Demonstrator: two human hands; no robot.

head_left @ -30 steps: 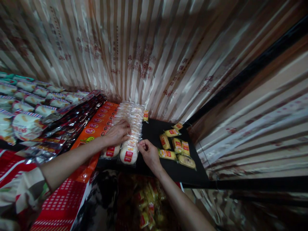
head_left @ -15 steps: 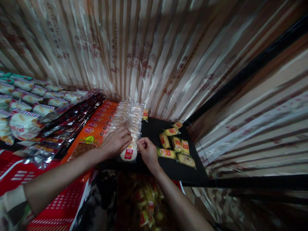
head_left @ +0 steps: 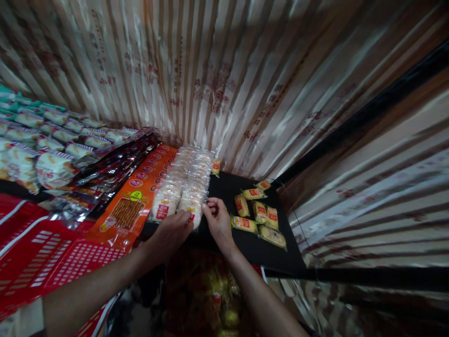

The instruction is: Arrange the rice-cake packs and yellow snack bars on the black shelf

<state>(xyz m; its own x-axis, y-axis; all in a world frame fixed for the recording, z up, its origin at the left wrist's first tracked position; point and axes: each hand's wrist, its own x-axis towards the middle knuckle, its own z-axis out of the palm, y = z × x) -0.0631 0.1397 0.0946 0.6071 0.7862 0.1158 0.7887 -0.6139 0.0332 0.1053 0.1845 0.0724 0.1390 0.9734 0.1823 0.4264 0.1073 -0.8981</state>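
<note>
At the left end of the black flat surface (head_left: 226,185), white and pale-yellow plastic snack packets (head_left: 54,168) with striped tops stand in rows, and a red panel with white perforations (head_left: 49,252) lies in front of them. Next come dark, glossy plastic pouches (head_left: 121,161), fanned in an overlapping row, then a flat orange printed packet (head_left: 138,187) slanting from the back edge past the front edge. Beside it, two rows of round white crackers in clear wrappers (head_left: 191,187) run side by side from the back edge toward the front edge.

The left hand (head_left: 170,234) reaches over the front edge, its fingers bent over the front wrapper of the right-hand row; whether its grip closes on it, I cannot tell. The right hand (head_left: 218,222) is at that row's right side, thumb and fingers in a narrow grip; whether they pinch the film is unclear. One small yellow wrapped packet (head_left: 215,167) sits at the back edge, and oblong yellow wrapped cakes (head_left: 260,213) lie scattered toward the right edge.
</note>
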